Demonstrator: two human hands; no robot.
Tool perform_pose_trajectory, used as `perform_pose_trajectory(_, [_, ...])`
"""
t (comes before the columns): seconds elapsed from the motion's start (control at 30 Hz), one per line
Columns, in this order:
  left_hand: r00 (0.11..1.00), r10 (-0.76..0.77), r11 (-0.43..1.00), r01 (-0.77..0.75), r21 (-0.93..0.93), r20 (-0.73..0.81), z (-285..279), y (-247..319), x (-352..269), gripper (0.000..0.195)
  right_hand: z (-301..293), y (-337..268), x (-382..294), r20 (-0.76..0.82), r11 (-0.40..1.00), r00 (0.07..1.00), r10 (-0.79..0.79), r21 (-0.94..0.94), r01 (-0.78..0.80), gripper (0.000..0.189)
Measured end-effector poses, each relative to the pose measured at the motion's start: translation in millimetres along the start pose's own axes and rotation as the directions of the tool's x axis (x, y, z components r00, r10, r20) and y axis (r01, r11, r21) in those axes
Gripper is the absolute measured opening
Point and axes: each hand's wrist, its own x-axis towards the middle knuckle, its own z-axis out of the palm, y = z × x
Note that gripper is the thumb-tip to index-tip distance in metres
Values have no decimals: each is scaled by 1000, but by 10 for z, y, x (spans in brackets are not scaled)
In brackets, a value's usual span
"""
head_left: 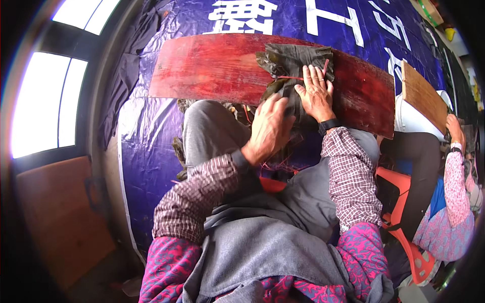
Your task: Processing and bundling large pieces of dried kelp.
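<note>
A dark, wrinkled leaf-like sheet (pixel 297 57), probably kelp, is spread over the right half of a red-stained wooden board (pixel 212 64) and hangs over its near edge. My right hand (pixel 316 96) presses flat on the sheet, fingers stretched out. Beside it, my left hand (pixel 269 123) is blurred, over the board's near edge by the hanging part of the sheet. I see nothing held in it; whether it touches the sheet I cannot tell. A thin pinkish-red strip (pixel 290 77) lies across the sheet, and part of it stands up beside my right fingertips.
Below the board, more dark leafy pieces (pixel 178 147) and tangled red strips (pixel 278 166) lie around my legs. A blue tarpaulin (pixel 147 181) with white characters covers the floor. At right, a co-worker's hand (pixel 454 128) is near a brown board (pixel 424 96) above a white container (pixel 415 117).
</note>
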Motion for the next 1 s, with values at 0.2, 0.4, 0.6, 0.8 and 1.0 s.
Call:
perform_pose_trajectory(0.2, [518, -429, -250, 720, -648, 740, 560, -128, -429, 48, 43, -9, 22, -45, 984, 985, 169, -55, -172, 61])
perform_pose_trajectory(0.4, [551, -709, -119, 521, -845, 440, 449, 373, 11, 34, -106, 76, -130, 73, 925, 926, 371, -119, -362, 63])
perform_pose_trajectory(0.6, [801, -587, 776, 512, -368, -122, 114, -771, 674, 22, -719, 126, -143, 49, 832, 922, 384, 414, -368, 24])
perform_pose_trajectory(0.8, [648, -740, 664, 661, -349, -180, -139, -1131, 761, 37, -577, 301, 230, -334, 944, 914, 230, 305, -126, 17])
perform_pose_trajectory(1.0, [732, -597, 800, 571, -184, -328, 129, -950, 739, 41, -293, 194, 419, -58, 847, 846, 530, -17, -532, 54])
